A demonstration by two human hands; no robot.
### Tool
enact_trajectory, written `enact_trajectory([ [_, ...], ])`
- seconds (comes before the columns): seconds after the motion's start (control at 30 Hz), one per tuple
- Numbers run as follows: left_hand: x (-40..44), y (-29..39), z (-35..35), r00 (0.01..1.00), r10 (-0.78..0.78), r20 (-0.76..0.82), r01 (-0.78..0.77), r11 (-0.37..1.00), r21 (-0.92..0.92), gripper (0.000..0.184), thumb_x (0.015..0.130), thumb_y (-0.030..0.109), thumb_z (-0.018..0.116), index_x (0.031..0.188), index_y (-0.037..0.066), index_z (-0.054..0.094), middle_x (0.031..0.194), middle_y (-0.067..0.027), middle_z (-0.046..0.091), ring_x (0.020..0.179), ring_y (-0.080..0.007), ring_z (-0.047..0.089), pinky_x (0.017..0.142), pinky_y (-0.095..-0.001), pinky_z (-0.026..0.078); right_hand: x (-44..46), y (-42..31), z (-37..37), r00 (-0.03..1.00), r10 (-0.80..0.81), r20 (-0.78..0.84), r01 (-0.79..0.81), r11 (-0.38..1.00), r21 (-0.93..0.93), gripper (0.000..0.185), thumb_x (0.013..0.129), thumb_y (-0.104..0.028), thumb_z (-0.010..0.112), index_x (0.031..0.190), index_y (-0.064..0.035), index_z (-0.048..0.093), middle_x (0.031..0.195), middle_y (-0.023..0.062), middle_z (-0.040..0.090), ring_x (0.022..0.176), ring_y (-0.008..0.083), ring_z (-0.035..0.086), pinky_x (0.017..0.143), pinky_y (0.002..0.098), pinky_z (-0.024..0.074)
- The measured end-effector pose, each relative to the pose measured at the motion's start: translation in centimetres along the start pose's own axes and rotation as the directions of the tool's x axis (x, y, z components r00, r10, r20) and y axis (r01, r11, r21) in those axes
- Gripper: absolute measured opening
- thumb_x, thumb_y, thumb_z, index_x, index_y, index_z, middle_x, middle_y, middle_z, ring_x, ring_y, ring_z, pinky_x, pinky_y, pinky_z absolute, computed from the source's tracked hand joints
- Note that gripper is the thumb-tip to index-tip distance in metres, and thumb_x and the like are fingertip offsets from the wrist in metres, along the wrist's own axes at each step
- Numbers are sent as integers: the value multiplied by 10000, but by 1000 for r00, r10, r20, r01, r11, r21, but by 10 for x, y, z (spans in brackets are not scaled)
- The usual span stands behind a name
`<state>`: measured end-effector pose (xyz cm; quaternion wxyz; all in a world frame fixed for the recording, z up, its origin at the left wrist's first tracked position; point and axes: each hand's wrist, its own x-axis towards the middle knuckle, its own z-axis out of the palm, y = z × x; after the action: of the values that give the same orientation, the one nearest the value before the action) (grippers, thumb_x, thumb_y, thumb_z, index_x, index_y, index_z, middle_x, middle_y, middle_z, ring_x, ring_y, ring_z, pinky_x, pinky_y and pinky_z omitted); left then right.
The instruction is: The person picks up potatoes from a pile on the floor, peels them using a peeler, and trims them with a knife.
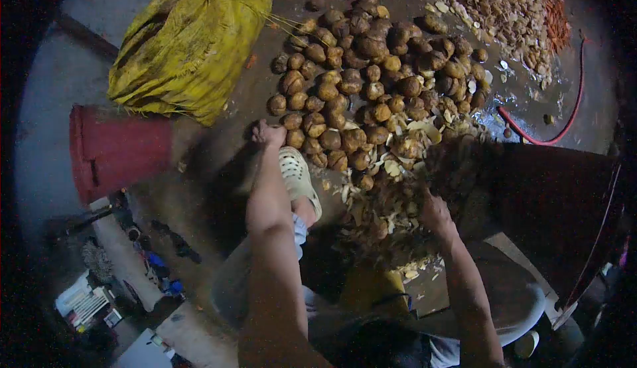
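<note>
My left hand (268,134) is low over the floor at the left edge of a pile of round brown tubers (352,82), just beyond my cream clog (298,175). Its fingers look curled in; whatever they hold, if anything, is hidden. My right hand (438,214) reaches over a heap of peelings (381,228) on the near side of the pile. Shadow and blur hide its fingertips, so I cannot make out a held thing. Pale cut pieces and strips lie among the nearest tubers.
A yellow woven sack (189,49) lies at upper left, above a red bucket (116,149). Pale peelings (501,13) are heaped at upper right beside orange scraps (557,13). A red hose (564,132) curves over wet floor. A large dark container (557,202) stands at right.
</note>
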<state>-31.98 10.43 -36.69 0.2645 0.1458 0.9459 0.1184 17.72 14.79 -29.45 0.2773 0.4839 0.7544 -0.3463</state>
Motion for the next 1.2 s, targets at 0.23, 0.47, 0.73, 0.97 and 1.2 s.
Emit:
enact_trajectory([
  [0.23,56,-74,55,997,16,-78,-20,999,-49,823,649,263,815,1368,131,435,1307,-179,510,1203,-320,496,1047,-380,384,8,36,47,976,-121,-183,124,992,5,482,755,-38,514,1235,-41,477,866,284,646,790,450,635,712,525,519],
  [0.47,67,-77,71,998,-65,-3,57,890,-453,738,540,217,885,1178,127,526,1101,-117,598,1038,-245,558,943,-354,453,21,68,75,981,-167,-99,176,980,91,181,769,-93,541,885,-14,655,912,253,656,828,445,637,726,508,526],
  [0.73,61,-63,58,924,-351,-154,36,479,-877,584,628,140,829,1113,134,504,1077,-102,589,919,-265,583,714,-383,532,18,55,56,970,-33,-240,46,998,47,138,765,-108,575,791,7,647,787,246,646,813,435,640,690,498,535],
  [0.97,-27,22,8,948,179,262,299,-231,-926,596,802,267,730,1292,134,420,1168,-132,550,1039,-347,557,749,-472,551,2,29,6,999,-33,17,33,999,-17,253,755,-145,657,947,-23,547,898,219,616,876,435,591,750,500,499],
  [1.2,-213,129,-89,868,488,89,411,-609,-678,647,915,516,495,1367,65,396,1325,-216,466,1176,-431,489,870,-560,489,-33,-22,-49,936,-136,-325,168,983,73,327,755,-202,659,1042,-53,617,841,224,649,827,413,633,716,485,534],
])
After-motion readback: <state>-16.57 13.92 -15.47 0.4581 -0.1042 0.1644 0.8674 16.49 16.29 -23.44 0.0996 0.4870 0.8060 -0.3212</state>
